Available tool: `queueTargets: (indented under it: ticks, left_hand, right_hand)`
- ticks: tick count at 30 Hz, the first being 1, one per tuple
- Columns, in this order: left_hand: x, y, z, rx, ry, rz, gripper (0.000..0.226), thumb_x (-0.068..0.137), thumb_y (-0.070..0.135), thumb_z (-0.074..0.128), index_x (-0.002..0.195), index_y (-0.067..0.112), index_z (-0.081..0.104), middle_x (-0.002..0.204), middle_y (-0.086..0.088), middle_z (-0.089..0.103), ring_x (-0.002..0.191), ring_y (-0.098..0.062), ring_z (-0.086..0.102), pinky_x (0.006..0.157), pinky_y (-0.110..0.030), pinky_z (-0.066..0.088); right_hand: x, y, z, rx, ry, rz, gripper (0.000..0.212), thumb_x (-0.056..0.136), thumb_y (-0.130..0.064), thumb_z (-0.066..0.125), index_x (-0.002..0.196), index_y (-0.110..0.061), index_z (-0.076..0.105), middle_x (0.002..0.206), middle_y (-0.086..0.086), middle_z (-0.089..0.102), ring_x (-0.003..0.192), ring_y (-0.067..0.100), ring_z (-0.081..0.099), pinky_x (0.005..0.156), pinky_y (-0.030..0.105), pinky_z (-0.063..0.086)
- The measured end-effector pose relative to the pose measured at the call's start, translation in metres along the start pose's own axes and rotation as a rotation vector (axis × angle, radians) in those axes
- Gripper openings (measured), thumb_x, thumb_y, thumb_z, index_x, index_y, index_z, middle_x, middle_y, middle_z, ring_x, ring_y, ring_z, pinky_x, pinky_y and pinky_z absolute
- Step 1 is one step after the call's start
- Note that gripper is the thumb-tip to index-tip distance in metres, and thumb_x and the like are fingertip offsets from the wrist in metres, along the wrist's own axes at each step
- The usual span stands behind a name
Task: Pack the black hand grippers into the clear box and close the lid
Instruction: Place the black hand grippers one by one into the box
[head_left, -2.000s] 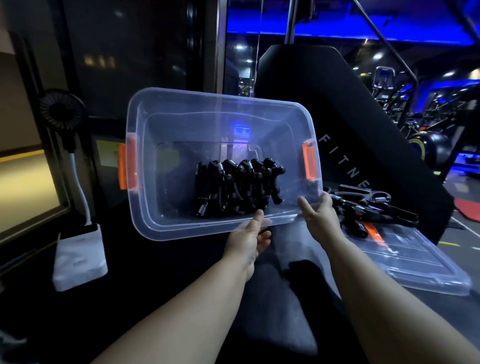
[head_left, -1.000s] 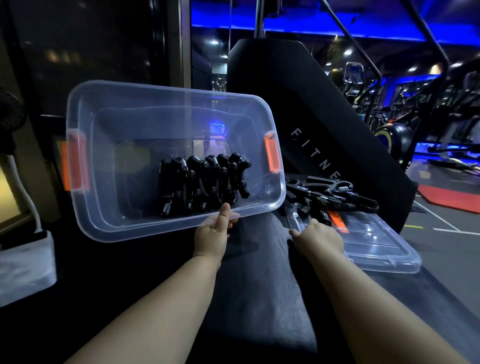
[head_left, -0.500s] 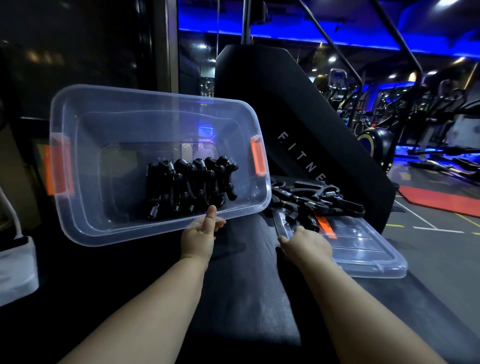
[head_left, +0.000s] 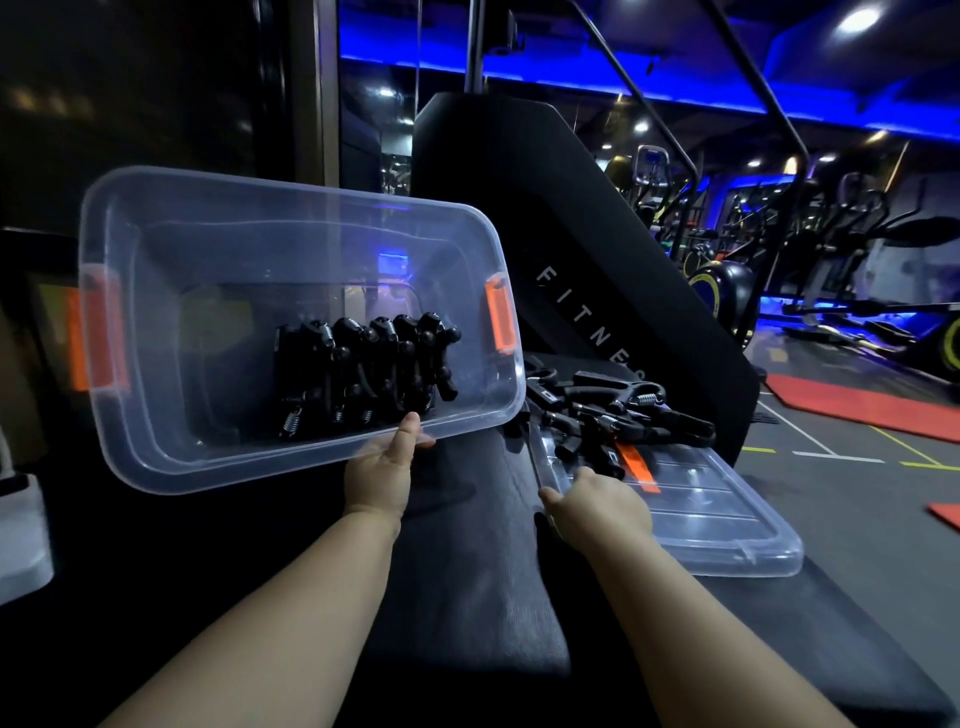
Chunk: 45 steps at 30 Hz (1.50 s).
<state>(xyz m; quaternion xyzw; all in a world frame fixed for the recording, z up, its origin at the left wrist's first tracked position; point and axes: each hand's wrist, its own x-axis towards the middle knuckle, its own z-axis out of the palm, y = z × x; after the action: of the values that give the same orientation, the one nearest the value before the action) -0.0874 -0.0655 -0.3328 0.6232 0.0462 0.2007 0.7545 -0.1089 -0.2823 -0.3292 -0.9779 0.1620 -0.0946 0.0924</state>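
**Desk:** Where's the box, and what have your hands got?

**Me:** My left hand (head_left: 382, 475) holds the clear box (head_left: 208, 249) by its near long rim, thumb on top. The box is tipped so that its opening faces me. A row of black hand grippers (head_left: 363, 374) leans on the lower wall. My right hand (head_left: 597, 506) is at the near corner of the lid (head_left: 727, 530). Its fingers point away from me, so I can't tell whether they grip anything.

**Desk:** How will it all handle?

**Me:** I'd judge the box is thin and bendy, so one hand on the rim lets it twist. A hold by each orange latch (head_left: 500, 325) would be steadier. The loose grippers (head_left: 618, 410) piled on the lid look hard-handled, with steel springs that could snag. I'd lift each by one handle.

**Desk:** Any writing?

**Me:** White letters on the black panel (head_left: 519, 208) read "FITNES". Anything after that is hidden.
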Motion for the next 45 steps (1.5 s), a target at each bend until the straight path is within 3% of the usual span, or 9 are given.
queueTargets:
  ticks: [5,12,16,22,25,28,32,41,45]
  left_hand:
    - [0.000,-0.002,-0.002,0.014,0.002,0.004,0.034,0.084,0.050,0.061,0.058,0.031,0.072,0.084,0.017,0.068,0.092,-0.013,0.059,0.086,-0.029,0.044]
    - [-0.001,0.000,-0.004,-0.068,-0.043,-0.071,0.032,0.085,0.043,0.064,0.059,0.026,0.073,0.092,0.007,0.072,0.100,-0.011,0.061,0.096,-0.033,0.044]
    - [-0.003,0.001,-0.003,-0.148,-0.022,-0.170,0.025,0.082,0.040,0.068,0.063,0.025,0.074,0.083,0.005,0.071,0.090,-0.013,0.061,0.088,-0.033,0.049]
    - [-0.006,0.014,-0.016,-0.426,0.149,-0.288,0.028,0.085,0.036,0.066,0.093,0.012,0.056,0.091,-0.008,0.061,0.077,-0.019,0.066,0.061,-0.027,0.055]
    - [-0.005,0.023,-0.026,-0.535,0.245,-0.255,0.035,0.086,0.030,0.066,0.101,0.009,0.043,0.096,-0.013,0.057,0.066,-0.021,0.069,0.052,-0.027,0.055]
    - [-0.004,0.028,-0.030,-0.568,0.248,-0.240,0.027,0.087,0.014,0.062,0.099,0.011,0.038,0.094,-0.015,0.056,0.069,-0.021,0.068,0.060,-0.027,0.057]
    - [0.001,0.027,-0.036,-0.553,0.197,-0.260,0.019,0.088,0.009,0.058,0.089,0.012,0.039,0.089,-0.012,0.057,0.070,-0.018,0.069,0.074,-0.029,0.057]
    - [0.030,0.026,-0.081,-0.552,0.214,-0.224,0.026,0.086,0.010,0.059,0.106,0.003,0.043,0.087,-0.021,0.063,0.067,-0.020,0.071,0.064,-0.027,0.058]
    - [0.044,0.029,-0.101,-0.535,0.229,-0.210,0.025,0.087,0.009,0.057,0.108,0.004,0.043,0.083,-0.018,0.063,0.066,-0.020,0.069,0.063,-0.027,0.056]
  right_hand:
    - [-0.012,0.001,-0.001,0.012,0.010,-0.005,0.053,0.086,-0.064,0.045,0.109,-0.017,0.053,0.110,0.006,0.063,0.105,0.028,0.058,0.069,0.033,0.038]
    - [-0.013,-0.005,-0.015,0.160,0.121,-0.029,0.040,0.096,-0.049,0.036,0.103,-0.013,0.051,0.110,0.014,0.064,0.105,0.034,0.056,0.077,0.038,0.039]
    - [-0.002,-0.037,-0.023,0.487,0.208,-0.151,0.029,0.097,-0.041,0.041,0.104,-0.015,0.051,0.106,0.012,0.061,0.102,0.034,0.053,0.078,0.038,0.037]
    - [0.027,-0.097,-0.025,1.088,-0.140,-0.004,0.059,0.093,-0.038,0.055,0.140,-0.019,0.025,0.111,0.011,0.054,0.093,0.035,0.063,0.082,0.050,0.055]
    - [0.034,-0.107,-0.018,1.393,-0.251,0.045,0.072,0.090,-0.013,0.064,0.143,-0.026,0.018,0.114,0.011,0.053,0.080,0.028,0.065,0.073,0.047,0.058]
    - [0.036,-0.108,-0.015,1.541,-0.227,0.034,0.061,0.087,0.004,0.058,0.132,-0.025,0.029,0.110,0.010,0.054,0.077,0.022,0.062,0.071,0.044,0.057]
    - [0.032,-0.111,-0.011,1.636,-0.224,0.045,0.060,0.087,0.009,0.053,0.131,-0.024,0.031,0.114,0.015,0.053,0.075,0.024,0.060,0.073,0.043,0.055]
    - [0.027,-0.160,0.002,1.657,-0.248,-0.049,0.047,0.088,0.006,0.053,0.118,-0.024,0.033,0.099,0.009,0.054,0.061,0.017,0.059,0.048,0.025,0.051]
    - [0.030,-0.181,0.013,1.630,-0.269,-0.080,0.053,0.087,0.004,0.055,0.124,-0.026,0.033,0.113,0.013,0.053,0.074,0.022,0.061,0.052,0.026,0.052]
